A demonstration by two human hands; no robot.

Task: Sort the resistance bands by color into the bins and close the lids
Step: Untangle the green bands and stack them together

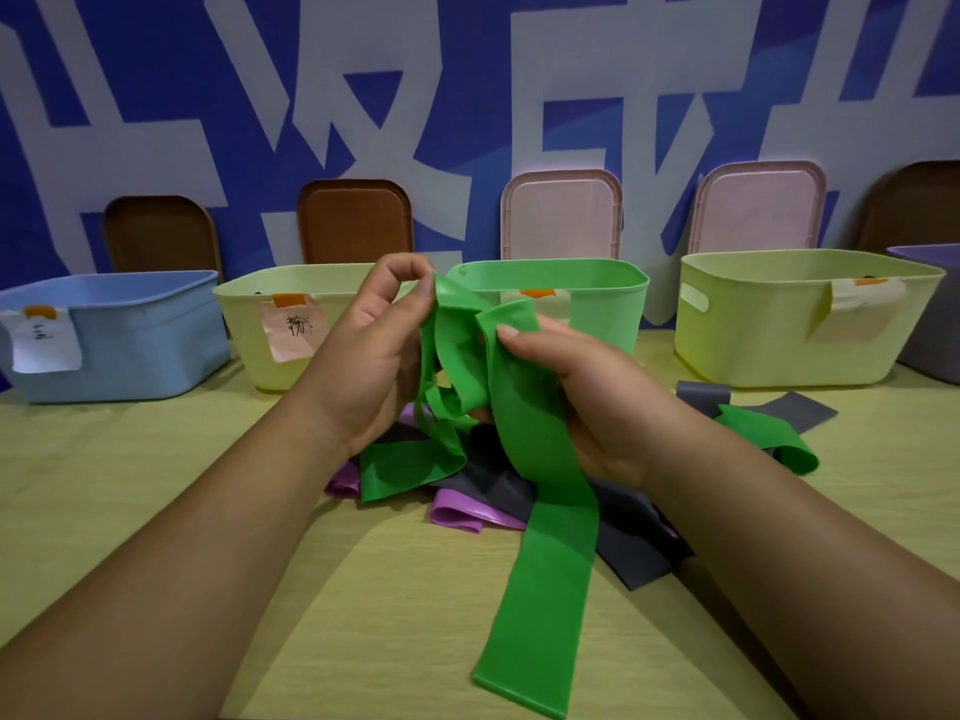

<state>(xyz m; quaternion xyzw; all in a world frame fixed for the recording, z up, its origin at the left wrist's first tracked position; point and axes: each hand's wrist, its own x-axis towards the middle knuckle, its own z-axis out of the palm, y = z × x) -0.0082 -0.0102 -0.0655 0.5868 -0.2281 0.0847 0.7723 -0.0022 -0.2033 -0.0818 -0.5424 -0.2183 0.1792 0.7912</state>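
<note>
Green band [524,439] pinched in both hands: left hand [374,356] nips its top edge, right hand [576,402] clamps the fold. I should shake the tail free of the pile [498,491], then drop it in the green bin [587,288] at twelve o'clock.

bin labels [293,324]: handwriting illegible | wall [156,70]: large white characters, unreadable

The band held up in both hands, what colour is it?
Bright green; the band shows clearly in the head view, the only one.
</note>
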